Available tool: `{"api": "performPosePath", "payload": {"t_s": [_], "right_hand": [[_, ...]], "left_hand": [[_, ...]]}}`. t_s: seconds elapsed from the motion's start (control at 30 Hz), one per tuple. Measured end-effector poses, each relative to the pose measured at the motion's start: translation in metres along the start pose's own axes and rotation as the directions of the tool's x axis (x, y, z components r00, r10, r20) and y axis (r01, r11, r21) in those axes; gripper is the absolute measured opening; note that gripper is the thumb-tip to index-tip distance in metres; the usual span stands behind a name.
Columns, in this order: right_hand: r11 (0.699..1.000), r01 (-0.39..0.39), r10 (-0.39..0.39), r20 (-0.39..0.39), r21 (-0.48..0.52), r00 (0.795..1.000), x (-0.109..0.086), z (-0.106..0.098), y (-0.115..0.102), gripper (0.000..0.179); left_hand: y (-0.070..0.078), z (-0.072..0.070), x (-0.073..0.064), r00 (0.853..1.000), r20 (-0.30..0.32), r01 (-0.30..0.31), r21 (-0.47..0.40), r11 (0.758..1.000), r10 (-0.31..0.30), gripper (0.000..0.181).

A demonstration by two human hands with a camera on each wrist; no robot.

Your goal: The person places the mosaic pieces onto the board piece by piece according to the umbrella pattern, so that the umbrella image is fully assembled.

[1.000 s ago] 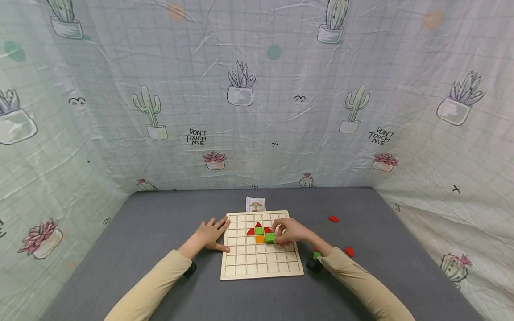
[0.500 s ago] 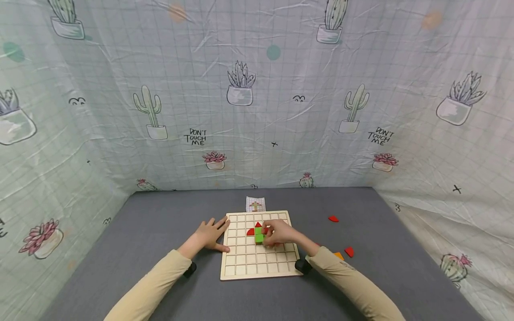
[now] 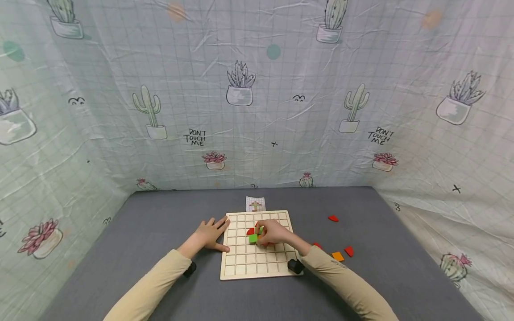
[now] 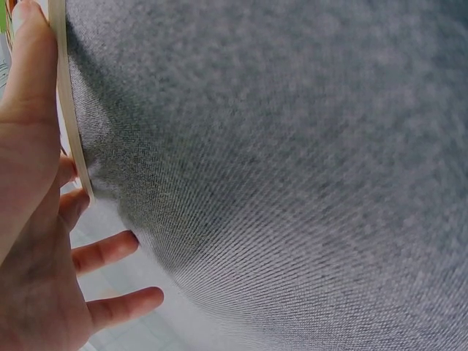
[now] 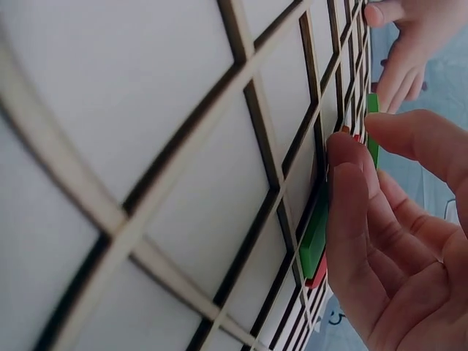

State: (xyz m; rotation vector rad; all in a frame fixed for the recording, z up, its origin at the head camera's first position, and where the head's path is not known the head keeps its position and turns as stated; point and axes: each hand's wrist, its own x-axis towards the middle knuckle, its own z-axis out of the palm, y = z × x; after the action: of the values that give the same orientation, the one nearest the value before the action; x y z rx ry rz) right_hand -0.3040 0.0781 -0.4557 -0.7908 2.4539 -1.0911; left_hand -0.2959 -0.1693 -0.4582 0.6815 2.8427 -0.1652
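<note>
My left hand (image 3: 206,234) rests at the left edge of a pale wooden grid board (image 3: 250,258), fingers spread. In the left wrist view its thumb (image 4: 33,58) lies along the board's rim. Over the middle of the board, my right hand (image 3: 274,232) pinches a green square tile (image 3: 253,239). The right wrist view shows that tile (image 5: 374,135) on edge at the fingertips, with another green tile (image 5: 314,230) and a red piece (image 5: 319,273) on the board beneath the hand. Near the held tile lies a red quarter-round piece (image 3: 250,231); other pieces are partly hidden by my fingers.
A small printed card (image 3: 255,203) lies behind the board. To the right on the grey table are an orange square tile (image 3: 337,256) and red pieces, one (image 3: 349,251) beside it and one (image 3: 333,218) farther back. A cactus-print curtain (image 3: 273,156) surrounds the table.
My right hand has moved left across the board, carrying the green tile from right of the orange tile there to its left. The orange tile on the table has come into view. My left hand stays put.
</note>
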Motion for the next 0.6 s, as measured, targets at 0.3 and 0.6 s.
{"api": "performPosePath", "payload": {"t_s": [0.3,0.6], "right_hand": [[1.000,-0.012,0.012,0.009,-0.016,1.000,0.0035,0.0042,-0.0035,0.020],[0.998,-0.032,0.031,-0.028,-0.061,0.999,0.0059,0.0086,-0.0039,0.021]], "left_hand": [[0.0006,-0.0016,-0.0017,1.000,0.005,0.000,-0.007,1.000,0.000,0.094],[0.0007,-0.0009,-0.0008,1.000,0.001,-0.001,-0.007,1.000,0.001,0.094]]}}
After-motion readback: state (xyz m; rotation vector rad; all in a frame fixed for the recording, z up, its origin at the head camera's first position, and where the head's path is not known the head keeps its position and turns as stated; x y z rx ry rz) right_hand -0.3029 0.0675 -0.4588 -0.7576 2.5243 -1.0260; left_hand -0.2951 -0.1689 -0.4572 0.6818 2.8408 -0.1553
